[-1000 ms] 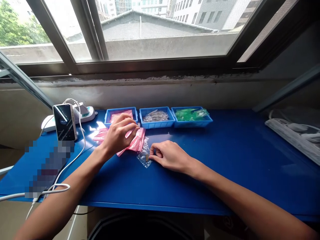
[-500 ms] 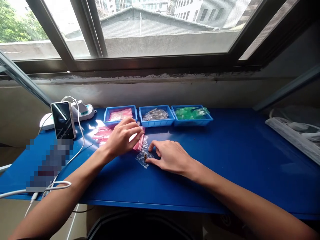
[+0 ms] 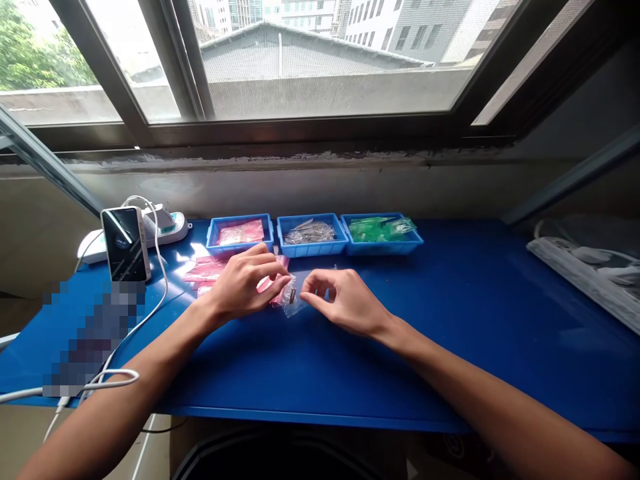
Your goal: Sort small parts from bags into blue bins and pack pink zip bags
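Note:
A small clear bag (image 3: pixel 291 308) with a little dark piece (image 3: pixel 293 296) in it is between my hands. My right hand (image 3: pixel 350 303) has its thumb and curled fingers pinched at the bag's right side. My left hand (image 3: pixel 249 280) is above the pink bags, with thumb and forefinger tips brought together near the clear bag's upper left; whatever is between them is too small to make out. Pink bags (image 3: pixel 203 269) lie on the blue table (image 3: pixel 450 320) under and beside my left hand, partly hidden. More clear plastic lies behind the small bag.
Three blue bins stand along the back: one with pink bags (image 3: pixel 241 232), one with thin metal pieces (image 3: pixel 311 232), one with green bags (image 3: pixel 377 229). A propped-up phone (image 3: pixel 125 243), white cables and a power strip (image 3: pixel 173 227) are at left; another strip (image 3: pixel 583 273) lies at right.
The small clear bag has shifted up and is now at my right hand's fingertips. My right hand has moved slightly up and right, its fingers more closed. My left hand has lowered slightly.

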`<action>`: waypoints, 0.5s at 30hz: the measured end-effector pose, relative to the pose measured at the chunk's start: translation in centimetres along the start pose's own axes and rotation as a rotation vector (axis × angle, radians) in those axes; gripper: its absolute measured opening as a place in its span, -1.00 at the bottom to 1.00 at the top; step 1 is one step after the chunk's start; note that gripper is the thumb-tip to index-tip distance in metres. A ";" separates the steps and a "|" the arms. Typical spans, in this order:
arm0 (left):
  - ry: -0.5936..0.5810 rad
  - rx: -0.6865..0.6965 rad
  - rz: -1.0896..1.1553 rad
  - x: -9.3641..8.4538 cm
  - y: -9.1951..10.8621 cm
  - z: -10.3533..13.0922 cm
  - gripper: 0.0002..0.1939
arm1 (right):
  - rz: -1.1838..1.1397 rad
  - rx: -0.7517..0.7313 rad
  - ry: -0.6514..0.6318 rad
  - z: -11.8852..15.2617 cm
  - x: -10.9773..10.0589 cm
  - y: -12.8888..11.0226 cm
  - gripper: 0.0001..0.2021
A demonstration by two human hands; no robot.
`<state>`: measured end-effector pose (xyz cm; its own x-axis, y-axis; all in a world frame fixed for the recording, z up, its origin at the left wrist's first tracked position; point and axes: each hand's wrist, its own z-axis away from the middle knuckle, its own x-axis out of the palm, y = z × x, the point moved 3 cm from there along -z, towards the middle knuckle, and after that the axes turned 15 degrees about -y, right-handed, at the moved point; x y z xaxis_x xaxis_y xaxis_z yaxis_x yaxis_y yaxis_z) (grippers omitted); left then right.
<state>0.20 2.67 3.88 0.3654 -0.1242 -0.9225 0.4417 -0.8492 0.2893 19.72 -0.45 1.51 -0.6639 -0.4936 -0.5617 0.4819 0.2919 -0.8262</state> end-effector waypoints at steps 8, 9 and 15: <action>0.054 -0.158 0.411 0.5 0.0 -0.2 -0.73 | -0.363 -0.008 0.079 -0.3 -0.3 1.3 -0.74; 0.058 -0.193 0.479 0.7 -0.2 -0.2 -0.73 | -0.419 0.001 0.059 -0.4 -0.3 1.5 -0.70; 0.001 -0.320 0.703 1.6 -0.5 -0.2 -0.61 | -0.502 -0.042 0.071 -0.6 -0.5 1.8 -0.68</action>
<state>0.74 3.03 2.34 0.6486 -0.5787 -0.4944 0.3211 -0.3809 0.8671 20.57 0.81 0.26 -0.8455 -0.5253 -0.0955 0.0712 0.0663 -0.9953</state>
